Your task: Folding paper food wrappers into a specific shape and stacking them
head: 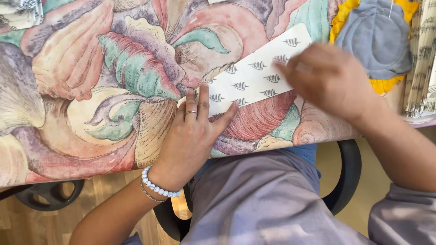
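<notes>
A white sheet of paper printed with small grey leaf-like shapes [254,75] lies slantwise on a table covered with a shell-patterned cloth [91,90]. My left hand [193,136], with a ring and a pale bead bracelet, lies flat with fingers spread, its fingertips pressing the sheet's near left corner. My right hand [329,79] is blurred over the sheet's right end, fingers resting on or just above it; I cannot tell whether it pinches the paper.
A grey fabric piece on yellow frilled cloth [377,36] lies at the far right. Folded printed paper [422,59] stands at the right edge. The table's near edge runs just above my lap. A black chair [345,181] and wooden floor show below.
</notes>
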